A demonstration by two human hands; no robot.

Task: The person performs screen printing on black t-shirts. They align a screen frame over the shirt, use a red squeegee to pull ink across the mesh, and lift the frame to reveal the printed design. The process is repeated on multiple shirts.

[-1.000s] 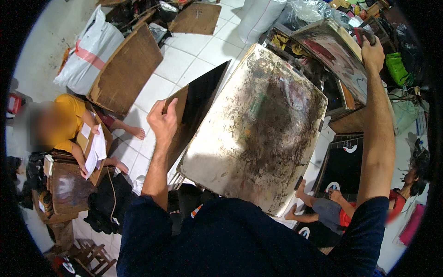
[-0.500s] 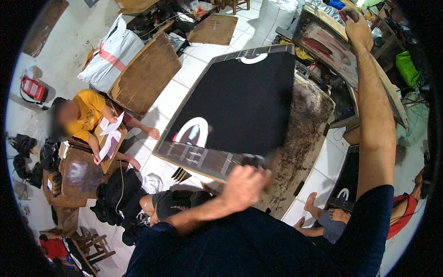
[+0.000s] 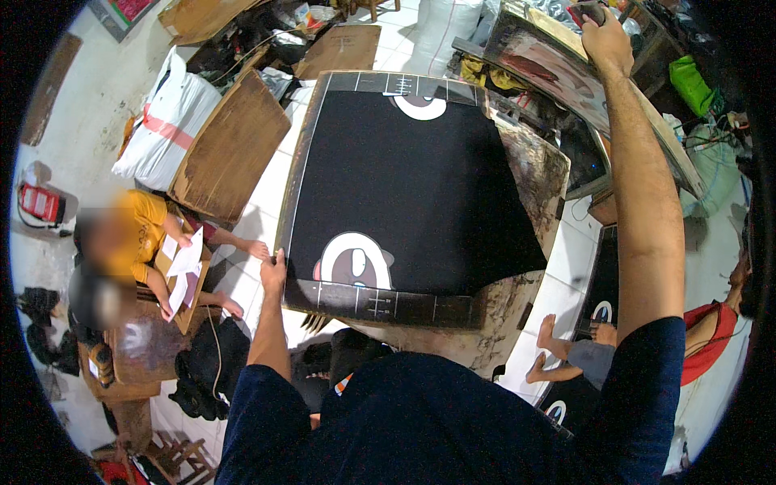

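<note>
A black cloth [image 3: 404, 178] with two white, grey and pink eye-like prints lies over a flat board [image 3: 388, 303] with dark, marked strips along its near and far edges. My left hand [image 3: 276, 277] is closed on the board's left edge near its front corner, thumb on top. Up at the far right, my right hand [image 3: 608, 47] grips a dark reddish block [image 3: 588, 13] at the top edge of a raised printing screen frame [image 3: 566, 69]. Reddish and grey stains mark the screen. The cloth's right part spreads past the board onto a stained wooden table [image 3: 517, 303].
At left a person [image 3: 149, 234] in a yellow shirt sits holding white sheets [image 3: 187, 257]. Another person's bare feet [image 3: 546, 360] are at the lower right beside a second black printed piece [image 3: 602, 291]. A white sack [image 3: 174, 121] and a brown board [image 3: 234, 145] stand at the far left.
My left hand has moved from the board's near right edge to its left edge. The board, tilted before, now lies flatter and squarer to me. My right hand stays on the block at the frame.
</note>
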